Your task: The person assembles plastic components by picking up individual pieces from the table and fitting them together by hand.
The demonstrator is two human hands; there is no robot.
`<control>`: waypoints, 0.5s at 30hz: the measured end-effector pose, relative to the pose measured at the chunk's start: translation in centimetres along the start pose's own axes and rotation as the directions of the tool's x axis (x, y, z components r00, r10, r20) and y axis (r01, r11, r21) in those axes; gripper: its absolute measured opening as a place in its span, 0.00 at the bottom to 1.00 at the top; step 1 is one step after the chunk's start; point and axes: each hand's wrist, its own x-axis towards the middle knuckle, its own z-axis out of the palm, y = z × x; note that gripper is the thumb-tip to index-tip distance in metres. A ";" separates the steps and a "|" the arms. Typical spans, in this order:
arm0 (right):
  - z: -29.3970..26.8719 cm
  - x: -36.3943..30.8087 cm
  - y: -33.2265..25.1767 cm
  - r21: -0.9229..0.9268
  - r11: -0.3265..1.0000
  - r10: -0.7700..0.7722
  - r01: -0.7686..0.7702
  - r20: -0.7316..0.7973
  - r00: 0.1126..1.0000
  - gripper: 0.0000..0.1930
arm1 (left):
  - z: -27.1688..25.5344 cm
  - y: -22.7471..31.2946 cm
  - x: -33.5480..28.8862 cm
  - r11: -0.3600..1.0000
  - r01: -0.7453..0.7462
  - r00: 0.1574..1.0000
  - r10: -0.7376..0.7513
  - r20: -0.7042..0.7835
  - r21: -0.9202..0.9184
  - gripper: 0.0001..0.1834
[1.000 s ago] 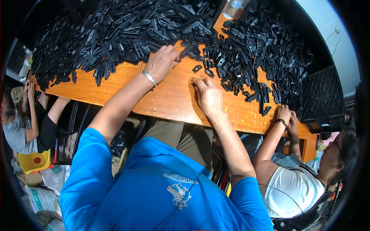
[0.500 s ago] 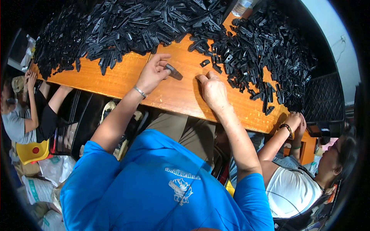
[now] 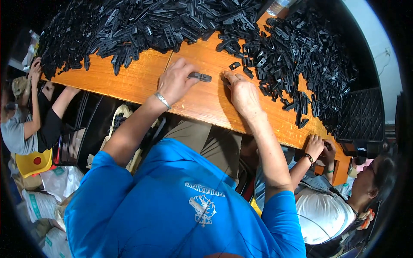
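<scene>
My left hand (image 3: 175, 79) is over the middle of the wooden table (image 3: 189, 103), its thumb and fingers closed on a slim black plastic part (image 3: 201, 77). The part's free end points toward my right hand (image 3: 243, 94). That hand hovers low at the table, thumb and forefinger close together at the tips. Whether a small piece sits in that pinch is hidden. Close to the right fingertips are a few loose black clip-like pieces (image 3: 234, 66). A gap separates my two hands.
Long black parts lie in a big heap (image 3: 150, 30) along the far side. Smaller black pieces form another heap (image 3: 288, 56) at the right, before a black crate (image 3: 360, 114). A clear bottle (image 3: 277, 7) stands at the far edge. Co-workers' hands (image 3: 316, 146) are at the right, others at far left.
My left hand has turned palm-down and brought the black plastic part closer to my right hand. My right hand has shifted slightly right. The co-worker's hands at right have moved apart.
</scene>
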 end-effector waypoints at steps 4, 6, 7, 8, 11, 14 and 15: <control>-0.9 0.6 -2.6 -0.002 0.992 0.128 -0.128 0.077 0.989 0.16 | 0.0 -0.8 0.3 1.000 0.003 0.998 -0.002 0.069 -0.009 0.15; 0.1 0.6 -2.4 0.069 0.997 0.031 -0.031 0.004 1.000 0.14 | -0.1 -0.8 0.3 0.999 0.015 0.995 -0.011 0.094 -0.047 0.14; 0.6 0.6 -2.2 0.131 0.989 -0.062 0.072 -0.078 0.995 0.11 | -0.2 -0.7 0.3 0.997 0.002 0.998 0.002 0.061 -0.071 0.13; 0.9 0.7 -1.9 0.190 0.981 -0.033 0.043 -0.052 0.998 0.15 | -0.3 -0.5 0.1 0.995 -0.011 1.000 0.014 0.028 -0.095 0.12; 1.5 0.6 -2.8 0.275 0.958 -0.048 0.080 -0.123 0.991 0.17 | -0.4 0.5 -0.5 0.980 -0.088 0.993 0.073 -0.094 -0.176 0.11; 2.4 0.3 -3.5 0.433 0.892 -0.085 0.128 -0.116 0.990 0.21 | 0.1 1.0 -1.5 0.890 0.067 0.997 -0.043 0.065 -0.451 0.09; 2.2 0.3 -4.2 0.426 0.895 -0.091 0.130 -0.110 0.990 0.21 | 0.0 1.0 -1.8 0.887 0.068 0.997 -0.047 0.058 -0.457 0.09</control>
